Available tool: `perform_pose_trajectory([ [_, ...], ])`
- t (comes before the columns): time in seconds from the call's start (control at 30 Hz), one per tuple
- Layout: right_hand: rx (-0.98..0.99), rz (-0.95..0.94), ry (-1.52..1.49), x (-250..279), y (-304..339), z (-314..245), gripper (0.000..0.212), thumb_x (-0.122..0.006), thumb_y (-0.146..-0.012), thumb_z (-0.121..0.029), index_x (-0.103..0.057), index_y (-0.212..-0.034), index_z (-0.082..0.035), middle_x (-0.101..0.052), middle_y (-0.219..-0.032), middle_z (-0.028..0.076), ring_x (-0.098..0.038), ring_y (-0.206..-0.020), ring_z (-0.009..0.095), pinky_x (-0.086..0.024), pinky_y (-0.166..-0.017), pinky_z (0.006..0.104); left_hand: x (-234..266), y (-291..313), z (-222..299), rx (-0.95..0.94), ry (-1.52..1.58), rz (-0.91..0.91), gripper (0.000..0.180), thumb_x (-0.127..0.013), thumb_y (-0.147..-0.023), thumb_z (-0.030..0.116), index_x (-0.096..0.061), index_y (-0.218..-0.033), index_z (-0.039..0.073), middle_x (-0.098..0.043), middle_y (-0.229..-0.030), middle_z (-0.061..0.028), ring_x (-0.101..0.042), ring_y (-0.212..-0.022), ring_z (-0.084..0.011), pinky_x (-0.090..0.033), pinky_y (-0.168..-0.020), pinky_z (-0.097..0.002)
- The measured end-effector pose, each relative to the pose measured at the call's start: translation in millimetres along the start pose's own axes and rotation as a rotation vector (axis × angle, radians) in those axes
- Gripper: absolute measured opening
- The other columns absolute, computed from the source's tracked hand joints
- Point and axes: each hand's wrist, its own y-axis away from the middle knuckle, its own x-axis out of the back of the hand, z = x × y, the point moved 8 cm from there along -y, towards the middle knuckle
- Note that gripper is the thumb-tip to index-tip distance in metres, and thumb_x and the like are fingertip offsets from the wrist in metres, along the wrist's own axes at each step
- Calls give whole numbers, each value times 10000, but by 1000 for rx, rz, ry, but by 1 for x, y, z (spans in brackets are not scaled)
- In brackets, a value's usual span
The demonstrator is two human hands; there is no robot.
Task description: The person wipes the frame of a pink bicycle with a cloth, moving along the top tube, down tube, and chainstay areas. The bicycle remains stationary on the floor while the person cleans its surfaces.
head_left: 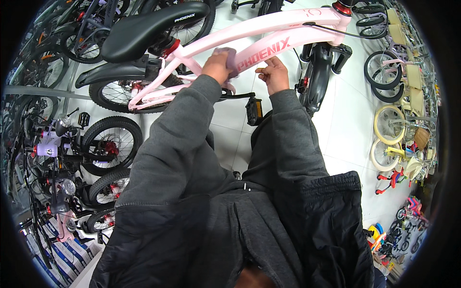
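A pink bicycle frame (295, 39) crosses the upper part of the head view, with red lettering on its lower tube. My left hand (217, 67) is closed on a greyish-purple cloth (231, 58), pressed against the tube near the seat-post joint. Part of the cloth is hidden behind the fingers. Just below the lower tube is my right hand (276, 77), its fingers bent but apart, with nothing visible in them. Whether its fingertips touch the tube I cannot tell. Beneath my hands hangs a black pedal (254, 110) with amber reflectors.
A black saddle (149, 31) tops the bike's rear, and a black front fork and fender (321, 72) stand at its right. More bicycles (113, 144) crowd the left side. Along the right stand small bikes with cream wheels (390, 125). White floor tiles (338, 134) show between.
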Motion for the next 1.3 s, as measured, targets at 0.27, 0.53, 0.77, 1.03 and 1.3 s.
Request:
perform_pose_trajectory([
  [0.27, 3, 19, 5, -3, 3, -2, 447, -389, -697, 79, -467, -1131, 6, -533, -1175, 109, -599, -729, 168, -467, -595, 243, -8, 5, -29, 116, -204, -164, 278, -718, -642, 130, -639, -893, 37, -620, -941, -176, -596, -885, -328, -479, -794, -349],
  [0.53, 17, -14, 21, -3, 1, 1, 522, -381, -672, 108, -428, -1185, 25, -504, -1216, 140, -622, -703, 175, -466, -537, 220, -11, 2, -12, 25, 36, 118, 501, -730, -633, 179, -540, -1075, 37, -556, -1050, -197, -536, -983, -337, -435, -844, -377],
  [0.77, -48, 30, -54, 3, 2, 6, 449, -419, -725, 104, -462, -1166, 35, -593, -998, 126, -622, -705, 172, -494, -532, 236, 2, -17, 81, 10, 252, 588, 624, -722, -665, 327, -505, -1161, 16, -528, -1073, -198, -473, -985, -367, -377, -844, -445],
  [1.03, -2, 4, -60, 1, 1, 7, 359, -413, -768, 77, -489, -1117, 34, -582, -1027, 110, -606, -777, 195, -506, -637, 278, -6, -30, 76, 114, 201, 552, 639, -670, -702, 462, -525, -1136, 17, -550, -1067, -181, -460, -1003, -356, -367, -855, -453],
  [1.3, -3, -50, -20, -5, 3, 2, 591, -398, -668, 112, -397, -1251, 18, -468, -1269, 127, -611, -738, 185, -482, -599, 240, -10, -14, -2, -72, 339, 180, 505, -706, -704, 230, -534, -1141, 43, -577, -998, -165, -573, -927, -292, -448, -817, -345],
])
